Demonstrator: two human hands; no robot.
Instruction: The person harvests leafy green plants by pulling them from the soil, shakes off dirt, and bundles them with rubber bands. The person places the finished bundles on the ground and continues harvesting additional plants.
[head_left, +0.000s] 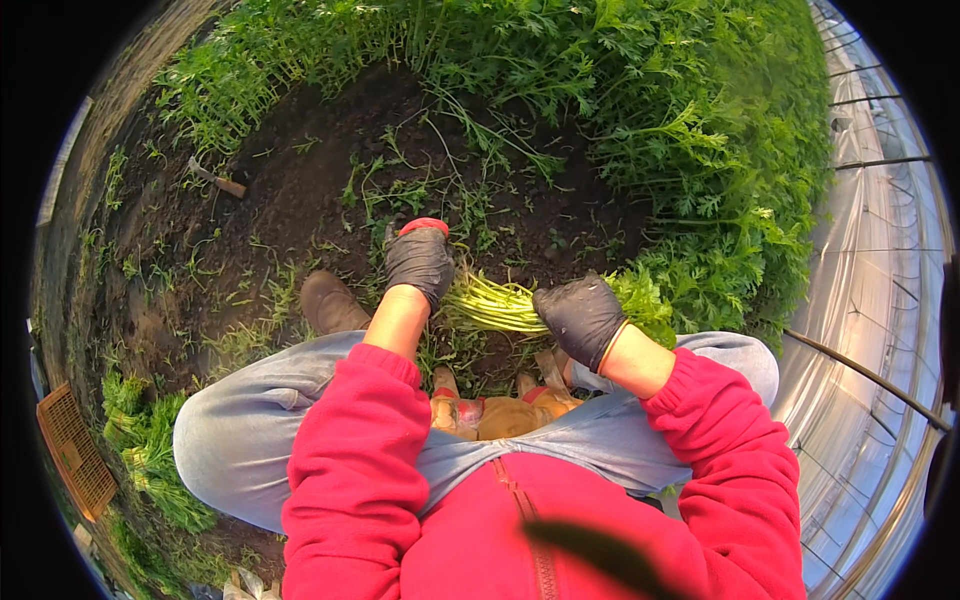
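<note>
My right hand (581, 319), in a black glove, is closed around a bunch of leafy greens (499, 301). The pale stems point left across the front of me, while the leaves (641, 300) spread out to the right of the fist. My left hand (420, 261), also black-gloved, is clenched just left of the stem ends. A curved red object (424, 225) shows at its far side; most of it is hidden by the fist, so its kind is unclear.
Standing feathery greens (660, 97) grow ahead and to the right. A wooden-handled sickle (217, 178) lies on dark soil at left. Cut bunches (161, 457) and an orange plastic crate (75, 454) are at lower left. Plastic greenhouse sheeting (862, 300) runs along the right.
</note>
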